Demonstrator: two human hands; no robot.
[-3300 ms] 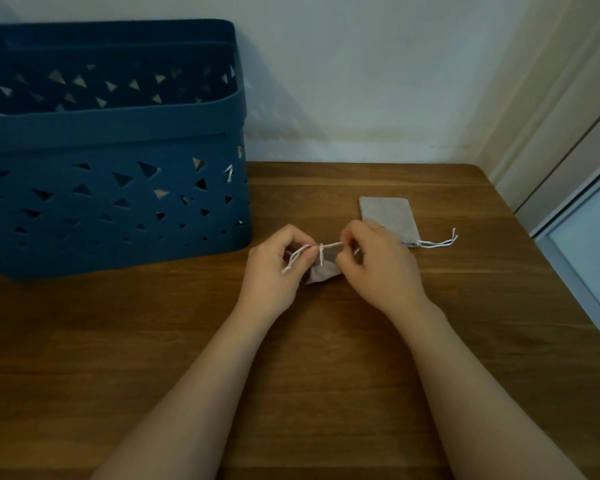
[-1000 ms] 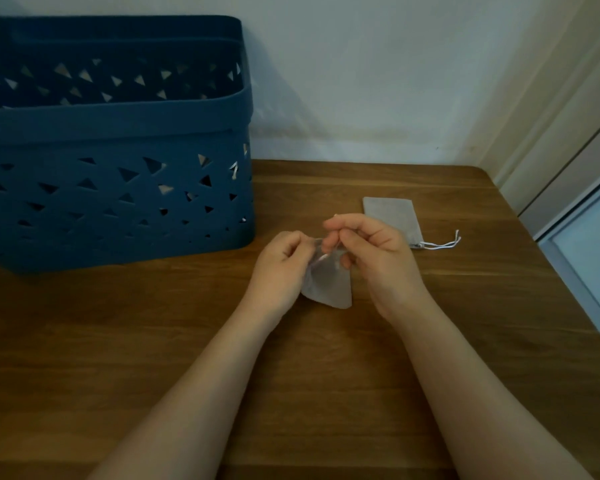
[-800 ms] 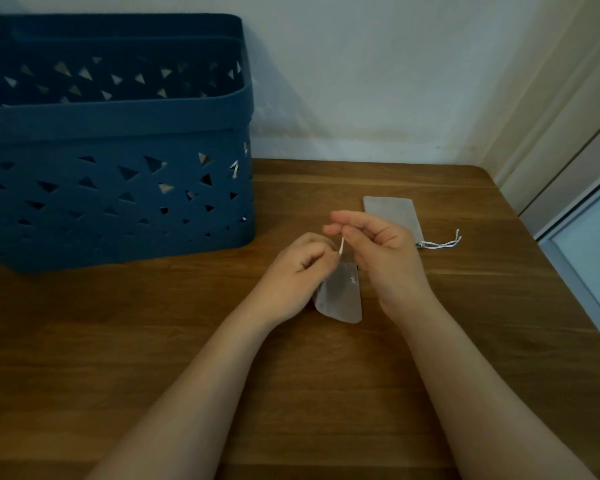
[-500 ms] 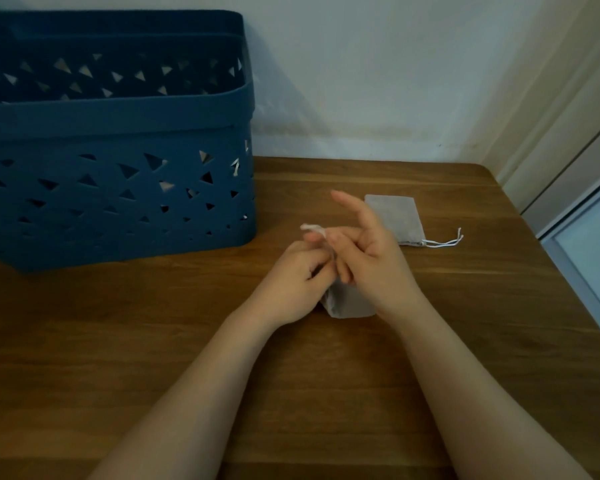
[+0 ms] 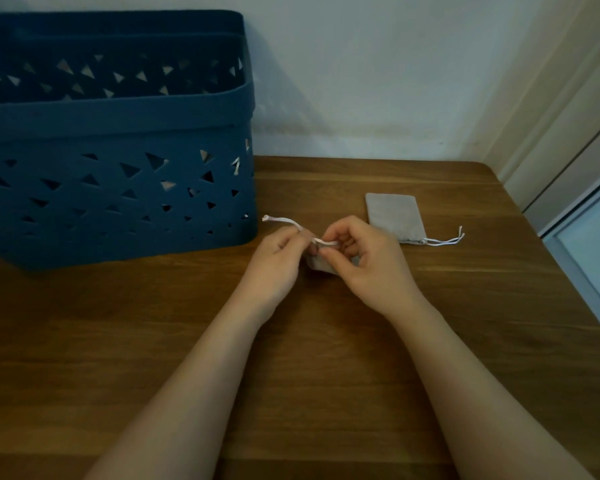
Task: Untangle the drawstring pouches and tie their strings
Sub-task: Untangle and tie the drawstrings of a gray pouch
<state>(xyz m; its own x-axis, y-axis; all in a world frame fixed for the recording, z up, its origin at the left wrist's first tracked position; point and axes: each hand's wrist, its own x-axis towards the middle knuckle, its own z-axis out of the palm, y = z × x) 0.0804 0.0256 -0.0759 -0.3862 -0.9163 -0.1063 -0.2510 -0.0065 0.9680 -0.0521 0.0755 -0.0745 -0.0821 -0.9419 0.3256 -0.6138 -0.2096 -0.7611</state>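
**Tying off the second pouch at mid-table**

The person is working a small grey pouch (image 5: 321, 264) just above the wooden table (image 5: 187, 358), between both hands, near the table's middle. Most of the pouch is hidden behind the fingers; only a lower corner of cloth is showing.

The left hand (image 5: 274, 261) is pinching the white drawstring (image 5: 284, 221), with fingers curled round it and the loose end trailing up and left toward the blue basket (image 5: 118, 188). The right hand (image 5: 371, 261) is curling its thumb and fingers onto the same string where it meets the pouch's neck. Whether a knot is already formed under the fingertips cannot be told.

A second grey pouch (image 5: 394, 216) is lying flat on the table beyond the right hand, well apart from the work, its mouth drawn in and its white strings (image 5: 444, 240) pointing right. It is looking finished, so the judgement is that the task is well along and this pouch is the one in hand.

Handling notes, as judgement: the pouch is appearing light, limp and apparently empty, so it is giving no resistance to a pull and needing to be anchored at the gathered neck. The cord is thin and smooth-looking, likely slipping if taken too near its tip; holding close to the neck with one hand and partway along the cord with the other is suiting it best. Nothing here is looking fragile.
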